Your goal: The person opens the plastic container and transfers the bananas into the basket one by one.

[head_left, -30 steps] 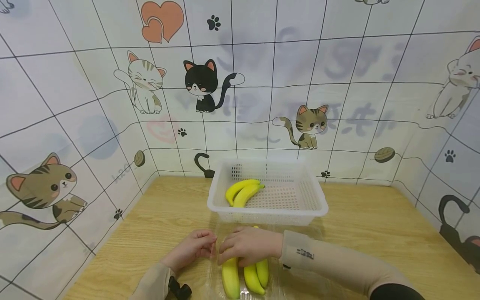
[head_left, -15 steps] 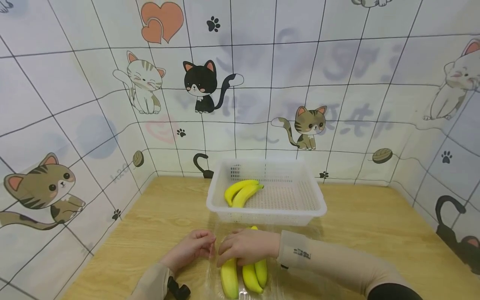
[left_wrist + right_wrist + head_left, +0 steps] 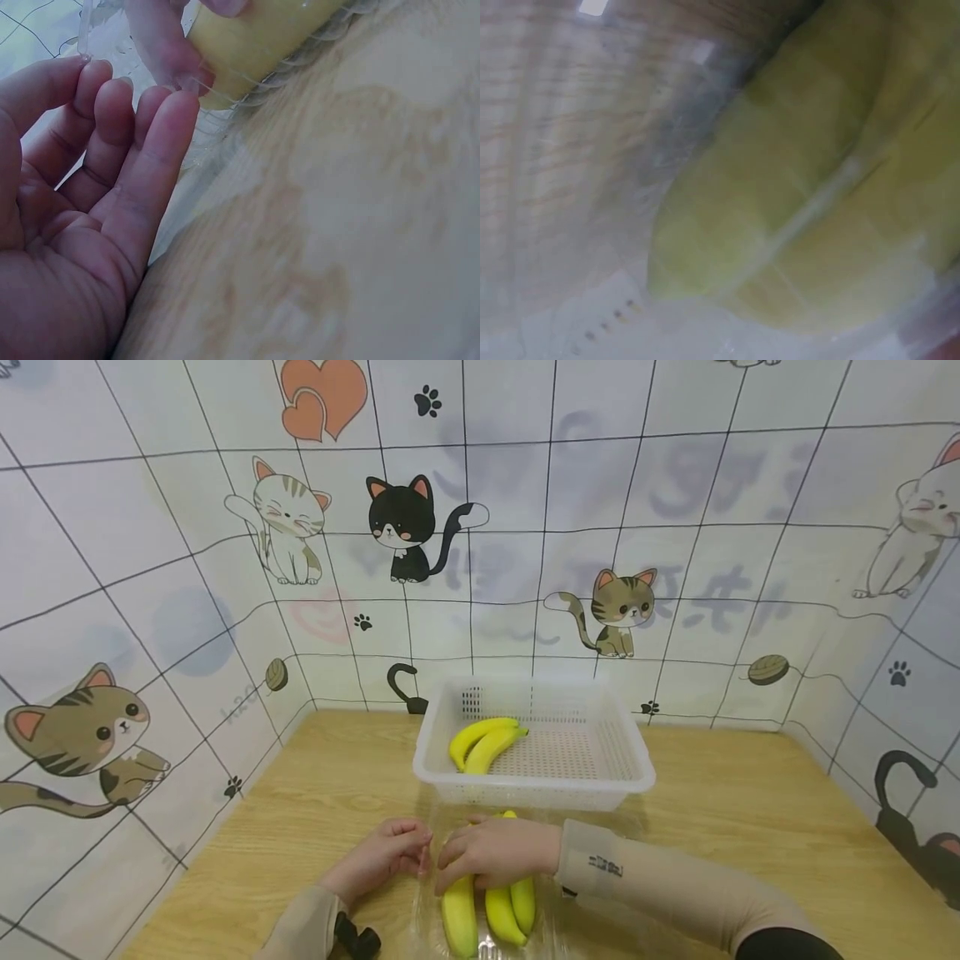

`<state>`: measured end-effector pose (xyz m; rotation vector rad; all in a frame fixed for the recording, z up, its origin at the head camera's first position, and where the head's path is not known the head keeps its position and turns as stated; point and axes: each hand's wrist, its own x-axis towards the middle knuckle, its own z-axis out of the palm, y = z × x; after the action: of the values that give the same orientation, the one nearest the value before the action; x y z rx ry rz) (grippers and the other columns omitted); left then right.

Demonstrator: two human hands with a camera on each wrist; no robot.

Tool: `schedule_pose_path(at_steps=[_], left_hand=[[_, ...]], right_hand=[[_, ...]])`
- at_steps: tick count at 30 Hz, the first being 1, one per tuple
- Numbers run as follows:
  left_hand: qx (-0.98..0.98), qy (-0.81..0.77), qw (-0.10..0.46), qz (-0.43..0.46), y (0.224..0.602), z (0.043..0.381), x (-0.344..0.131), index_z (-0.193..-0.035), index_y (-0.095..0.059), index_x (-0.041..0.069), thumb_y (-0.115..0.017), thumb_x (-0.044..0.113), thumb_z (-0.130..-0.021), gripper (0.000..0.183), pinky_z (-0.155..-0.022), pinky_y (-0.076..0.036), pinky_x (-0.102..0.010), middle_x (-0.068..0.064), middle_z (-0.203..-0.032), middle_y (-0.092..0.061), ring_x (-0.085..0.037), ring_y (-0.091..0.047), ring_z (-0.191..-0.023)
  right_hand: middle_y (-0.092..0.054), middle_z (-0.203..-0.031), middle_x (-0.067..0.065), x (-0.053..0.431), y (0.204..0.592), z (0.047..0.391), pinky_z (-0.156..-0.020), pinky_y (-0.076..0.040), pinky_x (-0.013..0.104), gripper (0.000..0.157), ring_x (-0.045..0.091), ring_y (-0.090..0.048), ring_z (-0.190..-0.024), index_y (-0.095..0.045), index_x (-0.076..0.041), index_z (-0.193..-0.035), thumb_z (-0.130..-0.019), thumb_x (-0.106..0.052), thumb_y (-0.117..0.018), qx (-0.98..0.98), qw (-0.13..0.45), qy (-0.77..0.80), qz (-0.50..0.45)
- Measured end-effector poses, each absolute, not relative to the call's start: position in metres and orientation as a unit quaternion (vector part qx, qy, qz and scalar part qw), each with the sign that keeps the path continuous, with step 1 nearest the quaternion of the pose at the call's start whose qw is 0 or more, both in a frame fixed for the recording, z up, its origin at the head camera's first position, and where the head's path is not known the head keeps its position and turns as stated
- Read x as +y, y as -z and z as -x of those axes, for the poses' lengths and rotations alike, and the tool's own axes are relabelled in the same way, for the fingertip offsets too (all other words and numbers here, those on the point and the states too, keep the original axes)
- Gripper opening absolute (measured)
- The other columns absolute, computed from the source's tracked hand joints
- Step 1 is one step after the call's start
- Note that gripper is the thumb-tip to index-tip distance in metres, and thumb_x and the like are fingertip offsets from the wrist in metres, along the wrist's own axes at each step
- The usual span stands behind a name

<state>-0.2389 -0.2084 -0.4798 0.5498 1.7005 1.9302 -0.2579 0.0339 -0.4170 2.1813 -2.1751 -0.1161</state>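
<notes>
In the head view a clear plastic box [image 3: 546,935] on the table holds several bananas. My left hand [image 3: 390,852] is beside its left edge; in the left wrist view the thumb and index finger pinch a thin clear strip of plastic [image 3: 85,30]. My right hand [image 3: 498,853] reaches over the box from the right, fingers bent down around the leftmost banana [image 3: 459,918], thumb in the gap to its right. This hand hides the bananas' far parts. To the right lie two more bananas [image 3: 504,917], seen blurred behind shiny plastic in the right wrist view.
A white perforated basket [image 3: 534,787] stands right behind the box, with two bananas [image 3: 487,747] at its left side. Wood-grain tabletop [image 3: 720,793] extends to both sides. Cat-patterned wall covering [image 3: 510,568] encloses the back and sides.
</notes>
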Motion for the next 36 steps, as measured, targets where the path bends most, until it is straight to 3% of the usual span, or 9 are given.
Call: schedule_pose_path(at_steps=[15, 24, 31, 36], left_hand=[[0.629, -0.708, 0.243, -0.212, 0.479, 0.242, -0.208, -0.084, -0.060, 0.011, -0.048, 0.016, -0.102, 0.022, -0.072, -0.054, -0.029, 0.000, -0.079, -0.061, -0.012, -0.059, -0.075], [0.625, -0.709, 0.245, -0.215, 0.480, 0.240, -0.208, -0.084, -0.062, 0.014, -0.047, 0.015, -0.102, 0.023, -0.072, -0.054, -0.030, 0.002, -0.080, -0.062, -0.011, -0.060, -0.076], [0.626, -0.710, 0.245, -0.207, 0.480, 0.240, -0.208, -0.085, -0.062, 0.014, -0.047, 0.015, -0.102, 0.023, -0.071, -0.054, -0.029, 0.002, -0.080, -0.062, -0.011, -0.060, -0.076], [0.626, -0.710, 0.248, -0.206, 0.480, 0.239, -0.208, -0.086, -0.063, 0.013, -0.047, 0.016, -0.102, 0.023, -0.071, -0.054, -0.028, 0.002, -0.081, -0.063, -0.010, -0.060, -0.077]], right_hand=[[-0.059, -0.127, -0.006, 0.039, 0.410, 0.261, -0.095, -0.043, 0.040, 0.049, 0.009, -0.051, -0.119, -0.062, -0.032, -0.127, -0.082, -0.015, -0.073, -0.697, 0.075, 0.025, -0.713], [-0.058, -0.129, -0.004, 0.040, 0.405, 0.259, -0.095, -0.045, 0.048, 0.050, 0.011, -0.051, -0.120, -0.062, -0.030, -0.128, -0.083, -0.012, -0.072, -0.704, 0.072, 0.016, -0.706], [-0.057, -0.132, -0.004, 0.041, 0.396, 0.258, -0.098, -0.044, 0.041, 0.049, 0.012, -0.050, -0.123, -0.062, -0.029, -0.128, -0.083, -0.014, -0.072, -0.704, 0.084, 0.023, -0.705], [-0.056, -0.133, -0.005, 0.041, 0.391, 0.256, -0.099, -0.043, 0.044, 0.051, 0.012, -0.048, -0.125, -0.060, -0.031, -0.130, -0.084, -0.016, -0.072, -0.705, 0.077, 0.020, -0.705]])
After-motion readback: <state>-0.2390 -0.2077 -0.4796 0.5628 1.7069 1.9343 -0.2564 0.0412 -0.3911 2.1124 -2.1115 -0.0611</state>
